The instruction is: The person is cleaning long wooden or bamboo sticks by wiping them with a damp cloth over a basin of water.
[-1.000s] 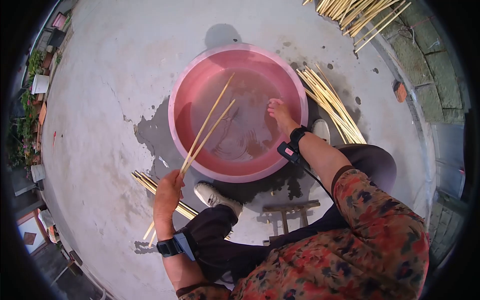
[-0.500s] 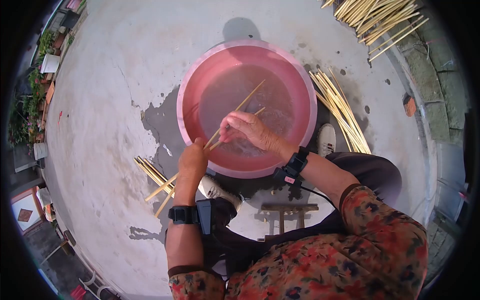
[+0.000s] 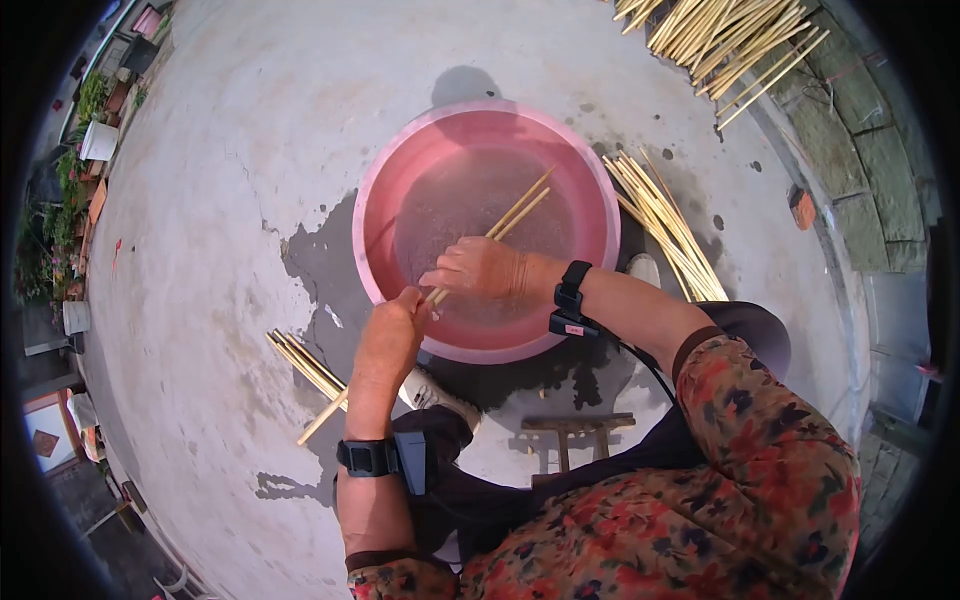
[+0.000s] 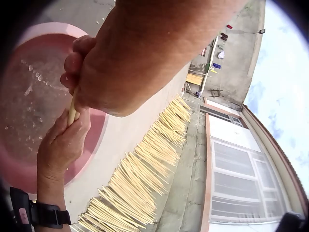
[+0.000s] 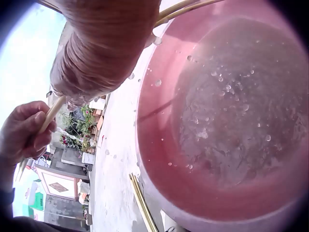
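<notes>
Two long, pale, thin sticks (image 3: 522,208) slant across a pink basin (image 3: 365,235) of cloudy water. My left hand (image 3: 393,328) grips them near the basin's lower left rim, and their rear ends stick out behind it. Just ahead of it, my right hand (image 3: 482,268) has its fingers curled round the same sticks, over the water. In the right wrist view, the left hand (image 5: 30,129) holds a stick (image 5: 52,113) between thumb and fingers. Water drops (image 5: 227,89) fly above the basin there.
A bundle of sticks (image 3: 668,225) lies right of the basin, and a smaller bundle (image 3: 305,362) lies to the left. A large pile of sticks (image 4: 140,179) stretches along the paving. A low wooden stool (image 3: 578,424) and a shoe (image 3: 432,395) are close by.
My right hand has come from inside the basin's right side to the sticks and now grips them close to the left hand. The left hand has moved up and right with the sticks.
</notes>
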Motion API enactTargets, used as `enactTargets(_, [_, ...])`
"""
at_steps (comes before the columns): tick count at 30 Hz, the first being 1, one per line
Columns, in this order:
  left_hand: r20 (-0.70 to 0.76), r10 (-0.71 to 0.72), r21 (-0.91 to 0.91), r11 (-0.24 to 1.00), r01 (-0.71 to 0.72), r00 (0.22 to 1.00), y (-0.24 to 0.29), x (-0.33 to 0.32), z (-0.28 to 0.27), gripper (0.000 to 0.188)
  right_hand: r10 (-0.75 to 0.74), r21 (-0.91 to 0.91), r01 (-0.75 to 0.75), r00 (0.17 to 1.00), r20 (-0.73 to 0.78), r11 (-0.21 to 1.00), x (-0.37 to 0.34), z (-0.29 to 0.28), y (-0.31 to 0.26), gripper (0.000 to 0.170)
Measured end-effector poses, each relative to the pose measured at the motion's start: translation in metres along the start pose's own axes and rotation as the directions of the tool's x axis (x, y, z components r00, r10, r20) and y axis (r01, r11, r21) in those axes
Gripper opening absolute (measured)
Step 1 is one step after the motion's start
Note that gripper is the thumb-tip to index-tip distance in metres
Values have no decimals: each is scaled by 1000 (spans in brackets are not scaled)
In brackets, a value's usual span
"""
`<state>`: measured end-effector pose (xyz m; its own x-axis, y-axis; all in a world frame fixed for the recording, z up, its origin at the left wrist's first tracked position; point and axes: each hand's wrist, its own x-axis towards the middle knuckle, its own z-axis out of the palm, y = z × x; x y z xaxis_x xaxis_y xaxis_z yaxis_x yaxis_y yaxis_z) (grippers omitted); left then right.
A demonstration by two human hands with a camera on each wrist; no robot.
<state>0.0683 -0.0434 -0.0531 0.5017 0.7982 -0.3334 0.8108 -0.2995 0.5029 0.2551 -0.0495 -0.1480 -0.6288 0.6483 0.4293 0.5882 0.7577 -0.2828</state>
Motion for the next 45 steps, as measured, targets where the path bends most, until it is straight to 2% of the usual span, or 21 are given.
enactTargets(4, [91, -124, -113, 985, 134, 988, -2, -11, -27, 16, 297, -118, -288, 952, 70, 950, -51, 0, 62, 19])
enactTargets(9, [-1, 19, -77, 997, -19, 1000, -9, -20, -22, 16, 377, -191, -352, 920, 112, 916, -78, -12, 77, 20])
enactTargets(11, [84, -103, -73, 991, 110, 991, -18, -25, -36, 17, 443, -219, -409, 885, 140, 886, -84, -14, 74, 23])
enactTargets(13, [70, -158, -179, 969, 169, 985, -22, -34, -49, 16, 872, -191, -855, 489, 10, 482, -99, -21, 71, 33])
enactTargets(17, [-65, -211, -334, 926, 178, 975, -24, -42, -53, 14, 975, 523, -844, 200, 97, 121, -81, -4, 43, 48])
enactTargets(18, [-95, -209, -376, 913, 160, 973, -23, -33, -48, 13, 940, 475, -869, 265, 213, 137, -71, -7, 25, 47])
enactTargets(19, [-111, -161, -408, 907, 103, 981, -2, -13, -38, 13, 953, 441, -883, 256, 165, 161, -78, -45, 30, 47])
enactTargets(21, [-326, -129, -503, 862, -57, 937, 2, -27, -32, 10, 784, 618, -767, 487, 384, 174, -28, -58, -21, 46])
enactTargets(22, [-286, -36, -489, 865, -114, 957, 7, -27, -24, 11, 643, 687, -713, 595, 482, 144, -7, -59, -48, 46])
enactTargets(23, [-344, 45, -378, 908, -182, 938, 15, -21, -15, 12, 612, 784, -613, 658, 439, 96, 2, -73, -52, 46])
enactTargets(24, [-359, 134, -262, 935, -238, 924, 25, -24, -4, 12, 601, 863, -506, 693, 398, 12, 2, -84, -57, 46])
enactTargets(27, [-290, 51, -428, 886, -177, 956, 64, -29, -7, 13, 661, 950, -295, 695, 284, -98, 6, -111, -66, 46])
enactTargets(30, [-299, 181, -516, 795, -318, 937, 91, -30, -8, 14, 583, 968, -201, 773, 250, -150, 3, -137, -74, 45])
enactTargets(33, [-167, 189, -732, 634, -250, 968, 109, -35, -5, 21, 546, 989, -134, 825, 143, -57, -1, -154, -71, 41])
enactTargets(34, [-174, 202, -732, 628, -264, 964, 106, -30, -1, 21, 549, 990, -136, 825, 137, -42, 0, -166, -75, 41])
enactTargets(36, [-145, 271, -444, 841, -308, 951, 96, -21, 13, 28, 695, 981, -126, 718, -12, 146, 0, -188, -82, 36])
enactTargets(39, [6, 342, -57, 938, -341, 940, 93, -24, -5, 36, 817, 993, 28, 566, -111, 115, -9, -223, -67, 28])
enactTargets(41, [255, 220, 350, 887, -302, 942, 89, -20, -36, 37, 870, 977, 169, 453, -196, 132, -14, -245, -47, 25])
enactTargets(42, [366, -51, 557, 812, -175, 929, 106, -20, -63, 33, 885, 964, 209, 400, -238, 165, -21, -255, -38, 24])
enactTargets(43, [366, -126, 691, 700, -179, 922, 120, -20, -85, 31, 891, 971, 176, 397, -219, 160, -32, -263, -28, 23])
enactTargets(45, [176, -64, 642, 764, -65, 982, 138, -30, -124, 27, 915, 980, 149, 360, -180, 134, -47, -259, -19, 22])
